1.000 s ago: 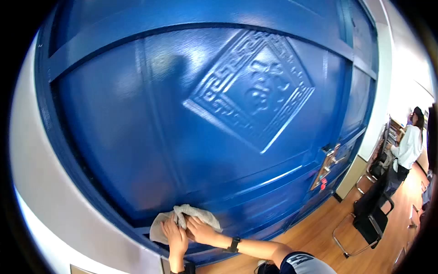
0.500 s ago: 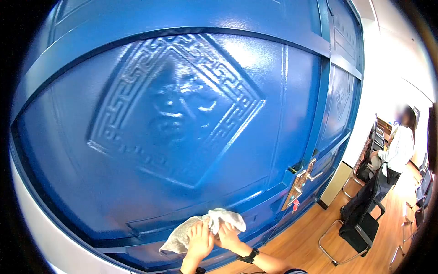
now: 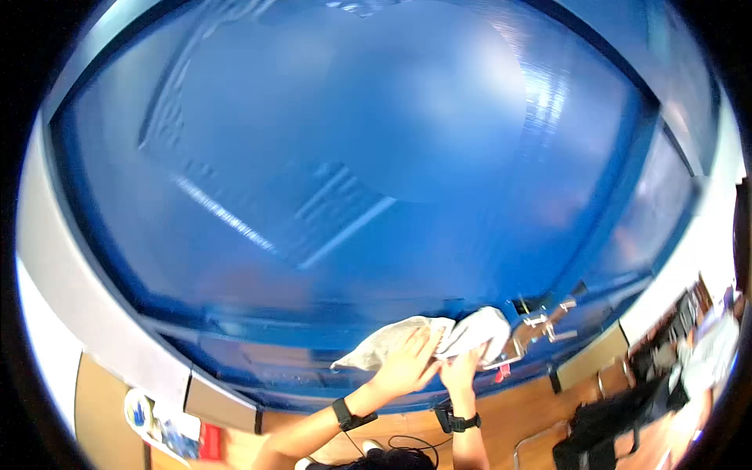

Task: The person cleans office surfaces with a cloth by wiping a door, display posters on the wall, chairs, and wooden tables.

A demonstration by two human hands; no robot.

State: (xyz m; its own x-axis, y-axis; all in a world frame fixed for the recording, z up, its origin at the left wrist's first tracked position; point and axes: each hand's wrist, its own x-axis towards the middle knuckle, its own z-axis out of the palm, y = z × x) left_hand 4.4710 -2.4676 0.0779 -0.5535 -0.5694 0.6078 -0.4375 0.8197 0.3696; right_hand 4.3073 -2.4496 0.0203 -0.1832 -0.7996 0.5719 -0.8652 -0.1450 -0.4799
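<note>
A pale grey-white cloth (image 3: 479, 330) is bunched up in front of the lower part of a blue door (image 3: 501, 258). My left hand (image 3: 406, 365) grips its middle, the fingers laid long over the fabric, and one corner sticks out to the left. Close beside it, my right hand (image 3: 460, 371) is closed on the bunched right portion. The fingertips of the right hand are partly hidden in the folds. Both wrists wear black bands. Whether the cloth touches the door I cannot tell.
A metal door handle (image 3: 536, 323) sits just right of the cloth, with a red item (image 3: 502, 371) hanging below it. Black chairs (image 3: 595, 431) and a person in a white top (image 3: 714, 352) are at the right. Lower left is a white round container (image 3: 139, 409).
My view has tilted down and turned, blurring the door. Both hands and the cloth now appear further right and higher, nearer the handle. The left fingers are more spread.
</note>
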